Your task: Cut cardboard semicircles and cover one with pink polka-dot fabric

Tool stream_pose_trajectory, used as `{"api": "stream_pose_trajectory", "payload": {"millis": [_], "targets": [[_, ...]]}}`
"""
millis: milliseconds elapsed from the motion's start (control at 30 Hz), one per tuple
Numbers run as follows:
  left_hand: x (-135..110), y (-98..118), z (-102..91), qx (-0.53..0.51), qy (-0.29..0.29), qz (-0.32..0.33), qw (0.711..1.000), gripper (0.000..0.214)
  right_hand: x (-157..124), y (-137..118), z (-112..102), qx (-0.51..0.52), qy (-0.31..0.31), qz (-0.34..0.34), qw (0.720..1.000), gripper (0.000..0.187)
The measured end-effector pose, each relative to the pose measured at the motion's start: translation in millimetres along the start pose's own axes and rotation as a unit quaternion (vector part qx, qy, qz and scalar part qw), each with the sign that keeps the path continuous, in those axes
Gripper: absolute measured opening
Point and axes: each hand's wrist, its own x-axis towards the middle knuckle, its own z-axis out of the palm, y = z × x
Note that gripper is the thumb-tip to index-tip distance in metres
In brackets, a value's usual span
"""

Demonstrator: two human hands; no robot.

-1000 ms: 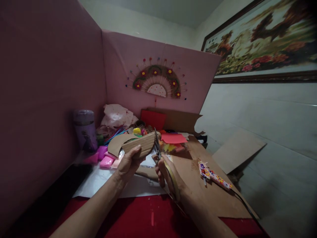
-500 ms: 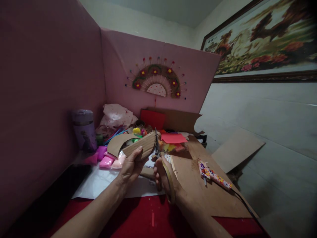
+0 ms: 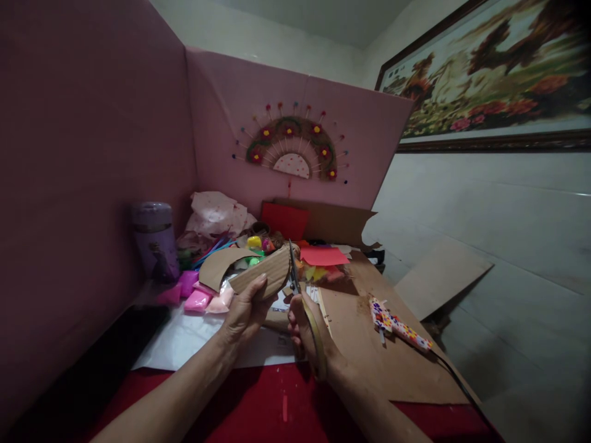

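My left hand point(image 3: 249, 307) grips a corrugated cardboard piece point(image 3: 263, 275), thumb on top and fingers beneath. In my right hand point(image 3: 307, 329) is a pair of scissors point(image 3: 317, 344), its fingers closed round the handles and the blades pointing up and away. The blades stand at the right end of the cardboard piece; whether they are biting into it I cannot tell. Just behind my left hand lies a curved cardboard arc point(image 3: 217, 267). Pink clay packets point(image 3: 199, 299) are to its left, over a white sheet point(image 3: 184, 338).
A flower-patterned glue gun point(image 3: 397, 326) with a black cord rests on a large cardboard sheet point(image 3: 364, 363) at right. A purple bottle point(image 3: 156, 243) stands at left. Red paper point(image 3: 324, 256) lies behind the scissors. A decorated fan point(image 3: 290, 138) hangs on the pink panel.
Both hands stay almost in place, with the scissors still at the cardboard's right end. The view has shifted very slightly.
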Motion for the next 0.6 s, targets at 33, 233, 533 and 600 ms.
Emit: {"api": "stream_pose_trajectory", "payload": {"millis": [33, 233, 533, 600], "targets": [[-0.6, -0.5, 0.3, -0.001, -0.001, 0.003, 1.0, 0.019, -0.2, 0.2, 0.2, 0.003, -0.002, 0.005, 1.0, 0.058], [-3.2, -2.1, 2.3, 0.009, -0.003, -0.004, 1.0, 0.017, -4.8, 0.6, 2.3, 0.029, 0.012, 0.031, 0.999, 0.059], [-4.7, -2.6, 4.0, 0.008, -0.002, 0.003, 1.0, 0.018, -6.0, 0.1, 1.9, 0.002, 0.017, 0.021, 1.0, 0.057], [-4.8, -2.9, 3.6, 0.01, -0.003, 0.0, 1.0, 0.017, -5.2, 0.3, 1.6, 0.004, 0.016, 0.01, 1.0, 0.058]]}}
